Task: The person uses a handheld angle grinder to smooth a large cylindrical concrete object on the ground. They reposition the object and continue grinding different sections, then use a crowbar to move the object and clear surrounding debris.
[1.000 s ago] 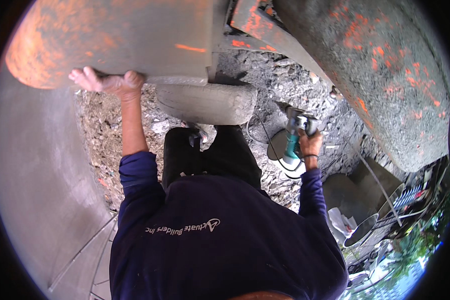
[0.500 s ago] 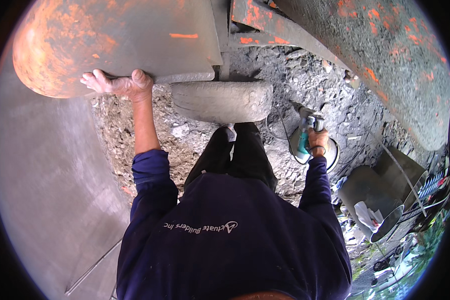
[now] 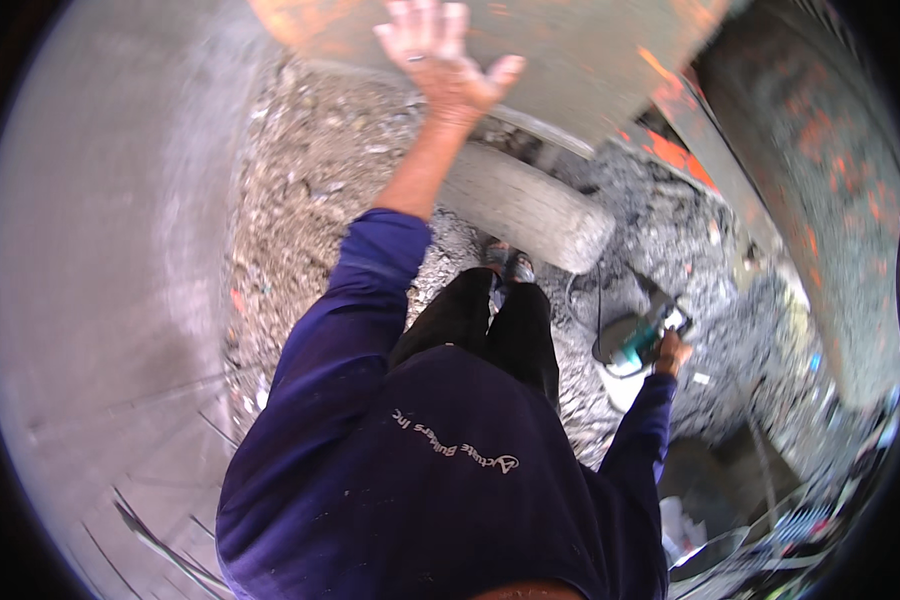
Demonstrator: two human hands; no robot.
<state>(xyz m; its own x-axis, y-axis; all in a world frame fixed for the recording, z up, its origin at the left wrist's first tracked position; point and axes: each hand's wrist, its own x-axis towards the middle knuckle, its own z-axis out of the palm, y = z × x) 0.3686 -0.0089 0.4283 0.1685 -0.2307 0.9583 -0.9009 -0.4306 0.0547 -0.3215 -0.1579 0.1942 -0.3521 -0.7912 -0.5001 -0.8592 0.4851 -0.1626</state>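
My left hand (image 3: pixel 445 70) lies spread on the large grey metal piece (image 3: pixel 580 65) with orange patches, near its lower edge. A dusty tire (image 3: pixel 530 208) lies under that edge, in front of my feet. Down at the right, my right hand (image 3: pixel 673 353) is wrapped round a teal and silver angle grinder (image 3: pixel 635 348) with a cord. Its working end points away from me, toward the rubble ground; motion blur hides the detail. A pale round object (image 3: pixel 620 388) is partly hidden beneath the grinder.
A long, orange-marked metal piece (image 3: pixel 805 200) leans along the right. Broken, stony ground (image 3: pixel 300 170) surrounds my feet. A smooth grey surface (image 3: pixel 120 250) curves along the left, with thin rods at its lower part. Dark curved pieces (image 3: pixel 705 475) lie at the lower right.
The whole view has swung, shifting the metal piece and tire rightward. My left hand has gone from the piece's edge to flat, spread fingers on its face. The grinder stays in my right hand.
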